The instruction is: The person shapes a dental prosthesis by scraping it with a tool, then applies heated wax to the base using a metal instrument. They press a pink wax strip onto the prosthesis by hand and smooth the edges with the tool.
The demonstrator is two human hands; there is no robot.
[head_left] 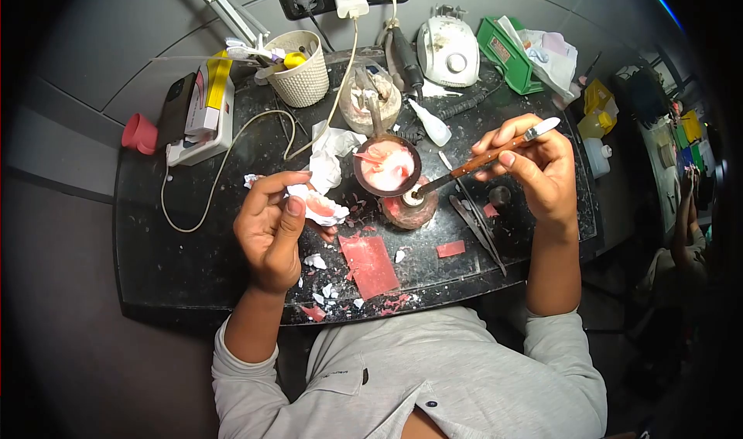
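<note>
My left hand (271, 226) pinches a jagged white plaster piece (319, 207) with pink wax on its inner side. In my right hand (534, 164) is a wax knife (489, 157) with a brown wooden handle and a pale end. Its dark blade slants down to the left, tip right at the mouth of a burner (410, 213). A small round pan (385, 166) of melted pink wax overlaps the burner in this view. Just below lies a pink wax sheet (368, 266), with a smaller wax strip (450, 248) to its right.
Metal tools (476, 226) lie right of the burner among white crumbs. Behind stand a jar (370, 98), a wicker basket (302, 75), a white control box (449, 52) and a green bin (511, 56). A white cable (232, 160) crosses the left side. Another person's arm (683, 214) shows far right.
</note>
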